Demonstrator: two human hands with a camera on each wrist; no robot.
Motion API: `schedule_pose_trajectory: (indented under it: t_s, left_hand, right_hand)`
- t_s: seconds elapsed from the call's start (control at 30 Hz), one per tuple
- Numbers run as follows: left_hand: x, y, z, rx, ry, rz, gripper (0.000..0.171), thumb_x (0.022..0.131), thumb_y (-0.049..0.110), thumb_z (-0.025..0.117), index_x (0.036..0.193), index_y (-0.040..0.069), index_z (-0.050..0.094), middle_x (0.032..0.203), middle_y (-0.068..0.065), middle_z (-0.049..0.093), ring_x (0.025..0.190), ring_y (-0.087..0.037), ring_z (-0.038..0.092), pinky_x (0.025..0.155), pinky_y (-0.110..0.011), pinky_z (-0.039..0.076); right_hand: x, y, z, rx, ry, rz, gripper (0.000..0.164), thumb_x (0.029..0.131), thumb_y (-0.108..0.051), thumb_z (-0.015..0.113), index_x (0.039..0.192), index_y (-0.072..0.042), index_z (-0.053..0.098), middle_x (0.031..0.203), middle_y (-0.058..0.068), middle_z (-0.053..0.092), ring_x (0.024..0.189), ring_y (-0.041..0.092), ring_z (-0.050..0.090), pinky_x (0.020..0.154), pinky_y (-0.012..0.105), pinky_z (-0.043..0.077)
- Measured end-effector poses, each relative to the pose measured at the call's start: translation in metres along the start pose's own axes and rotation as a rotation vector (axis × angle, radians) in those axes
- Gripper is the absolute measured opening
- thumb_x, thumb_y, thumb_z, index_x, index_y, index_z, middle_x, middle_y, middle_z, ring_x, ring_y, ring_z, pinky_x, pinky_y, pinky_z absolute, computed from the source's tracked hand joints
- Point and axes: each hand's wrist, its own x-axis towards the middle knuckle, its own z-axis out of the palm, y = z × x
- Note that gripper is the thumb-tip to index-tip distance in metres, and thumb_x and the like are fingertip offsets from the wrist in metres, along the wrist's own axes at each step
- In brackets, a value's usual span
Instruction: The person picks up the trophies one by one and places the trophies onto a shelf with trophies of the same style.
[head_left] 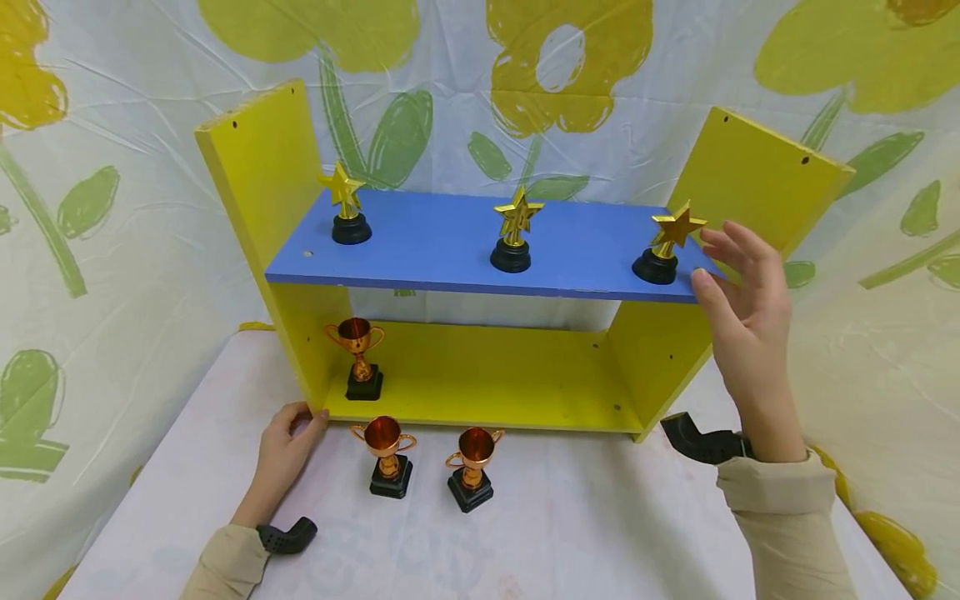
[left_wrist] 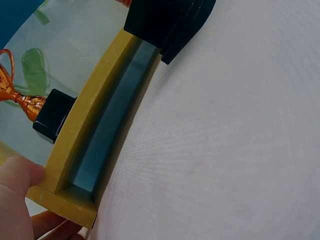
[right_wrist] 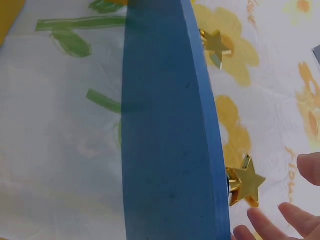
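Note:
Three gold star trophies on black bases stand on the blue upper board point(head_left: 435, 237): the left one point(head_left: 345, 204), the middle one point(head_left: 514, 229) and the right one point(head_left: 667, 242). My right hand point(head_left: 750, 300) is raised beside the right one, fingers apart and holding nothing; the right wrist view shows a gap between its fingers and the star point(right_wrist: 248, 182). With thumb and fingers, my left hand point(head_left: 288, 442) grips the lower left corner of the yellow shelf unit point(left_wrist: 67, 202). A bronze cup trophy point(head_left: 362, 358) stands on the lower yellow board, at its left end.
Two more bronze cup trophies, one on the left point(head_left: 390, 458) and one on the right point(head_left: 472, 468), stand on the white cloth point(head_left: 570, 533) before the unit. The yellow side panels point(head_left: 757, 179) rise above the blue board. Flower-printed fabric point(head_left: 457, 75) hangs behind.

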Motion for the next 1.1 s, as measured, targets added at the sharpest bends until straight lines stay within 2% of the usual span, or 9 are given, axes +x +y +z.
schedule_pose_trajectory:
  t_s: [0.17,0.33,0.6,1.1]
  left_hand:
    - [0.0,0.0,0.0,0.004,0.002,0.0,0.038,0.098,0.029,0.062,0.12,-0.002,0.059,0.117,-0.02,0.06,0.111,-0.03,0.052,0.095,-0.042,0.038]
    - [0.0,0.0,0.0,0.0,-0.006,-0.007,0.038,0.098,0.029,0.062,0.12,-0.002,0.059,0.118,-0.02,0.06,0.111,-0.03,0.052,0.096,-0.043,0.038]
    - [0.001,0.0,0.0,-0.001,-0.002,-0.01,0.039,0.098,0.029,0.063,0.12,-0.003,0.06,0.119,-0.02,0.059,0.112,-0.03,0.052,0.096,-0.044,0.038]
    - [0.0,0.001,0.0,0.004,-0.007,-0.016,0.039,0.098,0.029,0.063,0.121,-0.003,0.059,0.119,-0.021,0.059,0.113,-0.032,0.051,0.097,-0.047,0.039]
  right_hand:
    - [-0.011,-0.001,0.0,0.051,-0.012,-0.052,0.048,0.096,0.001,0.057,0.142,-0.005,0.047,0.138,0.015,0.054,0.128,0.028,0.046,0.106,0.026,0.04]
    - [-0.019,-0.002,-0.001,0.148,-0.014,-0.09,0.046,0.095,0.005,0.056,0.14,0.002,0.048,0.136,0.02,0.053,0.128,0.033,0.044,0.103,0.023,0.041]
    - [-0.032,-0.001,-0.003,0.264,-0.007,-0.08,0.047,0.093,0.009,0.054,0.14,0.004,0.047,0.135,0.021,0.053,0.129,0.033,0.043,0.103,0.023,0.042]
    - [-0.057,-0.002,0.002,0.29,-0.07,-0.116,0.048,0.091,0.017,0.049,0.139,0.011,0.044,0.138,0.023,0.049,0.129,0.032,0.044,0.102,0.023,0.043]
